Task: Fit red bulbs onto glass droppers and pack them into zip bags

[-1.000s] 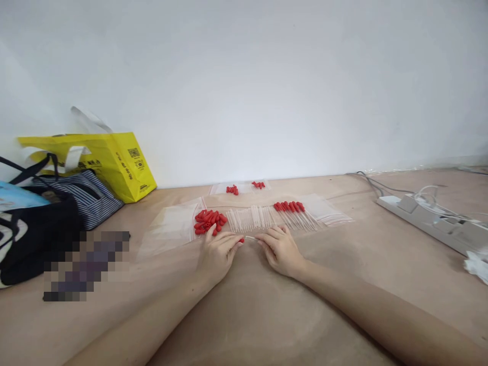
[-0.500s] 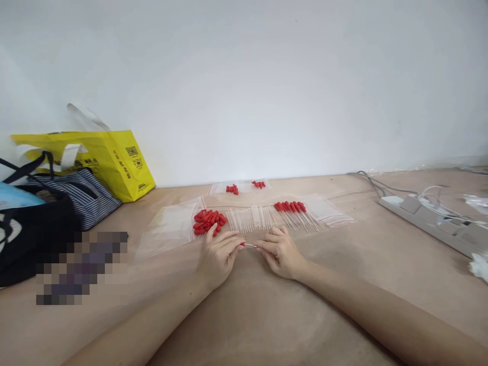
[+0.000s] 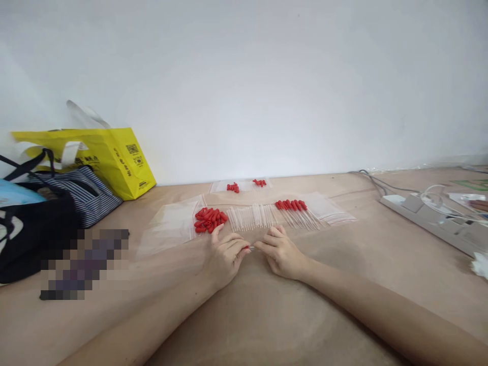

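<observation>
Between thumb and fingers, my left hand (image 3: 224, 258) pinches a red rubber dropper bulb (image 3: 247, 247), mostly covered by the fingertips. A short stretch of thin clear dropper tube (image 3: 252, 247) shows at the bulb's open end, its other part gripped by my right hand (image 3: 282, 255). Just beyond the left fingers lies a pile of loose red bulbs (image 3: 209, 219) on a clear zip bag (image 3: 168, 223). Clear tubes (image 3: 251, 217) lie side by side behind both hands. To their right sits a row of droppers (image 3: 293, 207) with red bulbs on their tubes.
Farther back is another bag with small red bulbs (image 3: 260, 182). A yellow bag (image 3: 129, 162), a striped bag (image 3: 93, 195) and a black bag (image 3: 46, 244) stand at left. At right lies a power strip (image 3: 430, 221) with cables.
My left hand has moved slightly right with the red bulb, closer to my right hand. Less of the clear tube shows between the fingers.
</observation>
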A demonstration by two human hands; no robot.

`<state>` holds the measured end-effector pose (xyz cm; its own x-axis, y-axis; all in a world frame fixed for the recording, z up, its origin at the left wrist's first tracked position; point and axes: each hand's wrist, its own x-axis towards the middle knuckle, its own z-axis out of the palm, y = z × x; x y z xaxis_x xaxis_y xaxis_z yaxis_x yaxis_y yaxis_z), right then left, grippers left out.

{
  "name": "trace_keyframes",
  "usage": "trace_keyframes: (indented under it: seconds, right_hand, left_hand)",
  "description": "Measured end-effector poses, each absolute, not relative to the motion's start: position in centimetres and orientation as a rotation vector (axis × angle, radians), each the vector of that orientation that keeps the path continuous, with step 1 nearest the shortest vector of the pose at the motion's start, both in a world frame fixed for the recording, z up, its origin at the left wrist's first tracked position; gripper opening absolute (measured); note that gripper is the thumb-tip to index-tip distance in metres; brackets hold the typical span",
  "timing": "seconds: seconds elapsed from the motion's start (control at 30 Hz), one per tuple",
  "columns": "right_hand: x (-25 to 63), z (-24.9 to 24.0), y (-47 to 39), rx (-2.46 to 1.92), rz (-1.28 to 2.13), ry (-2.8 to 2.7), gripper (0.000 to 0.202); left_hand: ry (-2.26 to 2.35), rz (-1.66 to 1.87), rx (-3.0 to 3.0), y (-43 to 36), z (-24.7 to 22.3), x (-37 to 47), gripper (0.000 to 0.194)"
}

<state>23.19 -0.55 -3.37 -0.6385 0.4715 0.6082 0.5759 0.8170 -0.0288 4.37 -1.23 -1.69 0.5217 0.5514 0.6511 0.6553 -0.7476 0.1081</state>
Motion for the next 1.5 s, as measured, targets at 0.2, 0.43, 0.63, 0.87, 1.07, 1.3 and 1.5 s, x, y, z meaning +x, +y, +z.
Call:
trace_keyframes:
  seconds: [0.2,0.43,0.63,0.87,1.07,1.3,1.5]
  right_hand:
    - [23.2,-3.2,-0.5,-0.755,-0.194,-2.382,0.023]
    - [24.3,-2.7,-0.5,-0.757,-0.285,-2.334,0.019]
    - [24.5,-2.9,-0.7,-0.771,-0.287,-2.303,0.024]
    - [24.1,-3.4,-1.1,-0.737,-0.1,-2.27,0.024]
    - [24.1,-3.2,-1.2,-0.719,0.024,-2.267,0.023]
    - [24.0,-3.1,-0.9,-0.786,0.183,-2.283,0.024]
    - [24.0,-2.9,-0.9,-0.846,0.255,-2.304,0.029]
  left_hand:
    - [-1.004,-1.027,-2.617,-1.1,-1.8,4.4,0.017]
    - [-0.97,-0.979,-2.559,-0.7,-1.5,3.0,0.014]
    - [-1.003,-0.965,-2.604,-1.1,-1.4,3.4,0.01]
    - [-1.002,-1.07,-2.637,-1.9,-1.3,4.1,0.01]
    - [-0.962,-1.111,-2.646,-2.0,-1.2,4.3,0.01]
    - [-0.984,-1.152,-2.603,-1.6,-1.4,4.1,0.008]
    - [-0.968,-1.142,-2.596,-1.7,-1.4,4.1,0.008]
